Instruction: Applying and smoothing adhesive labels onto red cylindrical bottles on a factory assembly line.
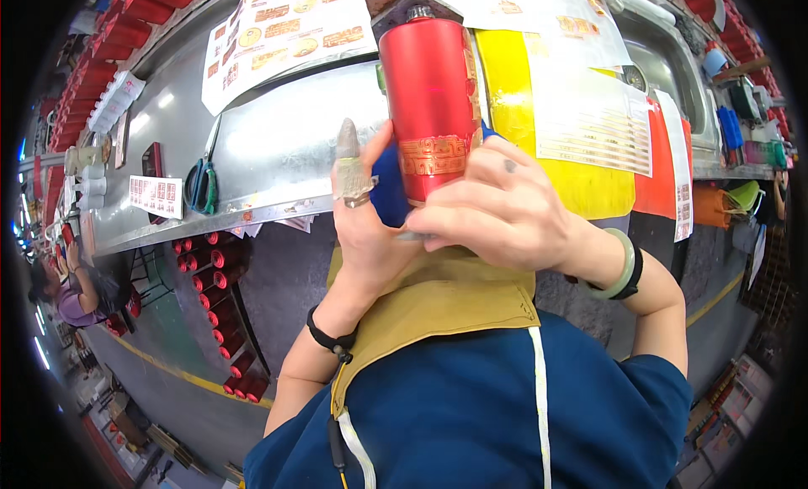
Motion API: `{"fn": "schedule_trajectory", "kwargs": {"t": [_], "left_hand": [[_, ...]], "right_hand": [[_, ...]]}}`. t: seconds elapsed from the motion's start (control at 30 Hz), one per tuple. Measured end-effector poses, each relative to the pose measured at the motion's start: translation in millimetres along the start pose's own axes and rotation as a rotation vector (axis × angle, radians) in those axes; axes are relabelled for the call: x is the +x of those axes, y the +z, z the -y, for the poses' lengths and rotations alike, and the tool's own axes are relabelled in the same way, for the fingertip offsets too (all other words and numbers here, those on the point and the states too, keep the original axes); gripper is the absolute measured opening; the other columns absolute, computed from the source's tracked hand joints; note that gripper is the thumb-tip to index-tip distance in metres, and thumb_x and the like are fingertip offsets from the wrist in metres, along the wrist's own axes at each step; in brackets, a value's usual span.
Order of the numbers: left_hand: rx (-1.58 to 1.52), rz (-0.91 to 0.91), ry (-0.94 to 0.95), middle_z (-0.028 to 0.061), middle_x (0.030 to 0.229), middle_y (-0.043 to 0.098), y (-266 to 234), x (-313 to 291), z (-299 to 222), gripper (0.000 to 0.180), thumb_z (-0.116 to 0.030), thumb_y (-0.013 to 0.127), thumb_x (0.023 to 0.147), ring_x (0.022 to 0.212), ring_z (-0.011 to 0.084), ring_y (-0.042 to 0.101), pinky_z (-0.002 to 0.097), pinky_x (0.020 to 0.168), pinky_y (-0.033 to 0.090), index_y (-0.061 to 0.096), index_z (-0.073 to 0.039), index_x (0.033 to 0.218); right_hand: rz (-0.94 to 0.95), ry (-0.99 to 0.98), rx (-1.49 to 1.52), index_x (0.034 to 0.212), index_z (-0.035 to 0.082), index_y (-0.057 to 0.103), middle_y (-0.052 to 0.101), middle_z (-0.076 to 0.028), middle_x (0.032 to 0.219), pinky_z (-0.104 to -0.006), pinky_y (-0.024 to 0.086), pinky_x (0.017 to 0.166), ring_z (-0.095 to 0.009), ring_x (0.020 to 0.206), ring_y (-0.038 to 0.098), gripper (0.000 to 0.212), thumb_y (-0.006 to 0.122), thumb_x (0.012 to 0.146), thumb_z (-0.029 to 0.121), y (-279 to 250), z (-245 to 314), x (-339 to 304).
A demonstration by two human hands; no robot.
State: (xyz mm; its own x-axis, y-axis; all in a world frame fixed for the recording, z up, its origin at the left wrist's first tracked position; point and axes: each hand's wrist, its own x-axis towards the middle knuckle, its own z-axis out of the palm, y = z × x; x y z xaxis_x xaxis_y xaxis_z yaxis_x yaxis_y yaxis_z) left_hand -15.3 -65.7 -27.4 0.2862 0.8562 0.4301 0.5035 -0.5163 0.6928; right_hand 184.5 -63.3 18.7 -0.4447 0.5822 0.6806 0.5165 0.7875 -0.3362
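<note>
A red metallic bottle (427,85) lies in front of me, its neck pointing away. A gold patterned decal (433,156) wraps its lower part, and more gold shows along its right side. My left hand (368,228) is at the bottle's lower left, fingers stretched out and apart. A grey finger cot (348,141) covers one fingertip, with a pale wrapping below it. My right hand (505,207) lies over the base end, fingers bent and pressed together near my left thumb. Whatever they pinch is hidden. Blue material (387,186) shows under the bottle.
Printed decal sheets (286,34) lie on the metal table (286,110). Scissors (202,184) with dark green handles rest at the left. A yellow sheet (513,110) and a sink (665,60) are at the right. Red bottles (223,312) fill a rack below; another person (77,300) sits far left.
</note>
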Motion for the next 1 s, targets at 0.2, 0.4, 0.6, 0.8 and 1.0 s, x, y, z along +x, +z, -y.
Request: {"fn": "schedule_trajectory", "kwargs": {"t": [0.2,0.4,0.6,0.8,1.0], "left_hand": [[-0.076,0.095,-0.1,0.0218,0.149,0.053,-1,-3,7,0.088,-0.012,0.088,0.076,0.137,0.0414,0.049,0.0468,0.11,0.041,0.042,0.005,0.149],[0.007,0.022,-0.042,0.0192,0.151,0.052,8,-4,2,0.087,-0.012,0.088,0.072,0.138,0.0399,0.046,0.0485,0.111,0.038,0.045,0.005,0.146],[0.023,0.125,0.013,0.0201,0.152,0.051,-1,-2,10,0.085,-0.007,0.084,0.073,0.14,0.0416,0.044,0.0479,0.112,0.035,0.044,0.006,0.147],[0.0,0.191,-0.025,0.0222,0.147,0.053,-6,-1,8,0.092,-0.01,0.087,0.077,0.13,0.0379,0.056,0.0437,0.109,0.044,0.039,0.001,0.155],[0.073,0.039,0.139,0.0203,0.146,0.054,0,3,4,0.079,-0.004,0.088,0.071,0.128,0.036,0.058,0.0423,0.105,0.049,0.056,-0.002,0.143]], "right_hand": [[-0.185,0.075,-0.284,0.092,0.014,0.072,0.07,-0.001,0.091,-0.0372,0.046,0.079,-0.023,0.078,0.062,0.016,0.072,0.077,0.009,-6,-54,6],[-0.092,0.13,-0.007,0.099,0.014,0.071,0.069,0.0,0.088,-0.0347,0.047,0.077,-0.022,0.076,0.06,0.021,0.071,0.078,0.015,6,-14,-1],[-0.071,-0.04,-0.139,0.097,0.022,0.075,0.072,0.004,0.098,-0.0351,0.046,0.082,-0.018,0.08,0.057,0.022,0.074,0.075,0.018,10,-18,-23],[-0.357,0.353,0.117,0.106,0.001,0.07,0.07,-0.007,0.097,-0.0322,0.054,0.071,-0.022,0.083,0.067,0.027,0.079,0.081,0.0,-21,-16,9],[-0.6,0.382,0.172,0.119,-0.003,0.061,0.063,-0.006,0.11,-0.0229,0.048,0.088,-0.01,0.095,0.06,0.027,0.071,0.098,0.01,-32,-24,-12]]}}
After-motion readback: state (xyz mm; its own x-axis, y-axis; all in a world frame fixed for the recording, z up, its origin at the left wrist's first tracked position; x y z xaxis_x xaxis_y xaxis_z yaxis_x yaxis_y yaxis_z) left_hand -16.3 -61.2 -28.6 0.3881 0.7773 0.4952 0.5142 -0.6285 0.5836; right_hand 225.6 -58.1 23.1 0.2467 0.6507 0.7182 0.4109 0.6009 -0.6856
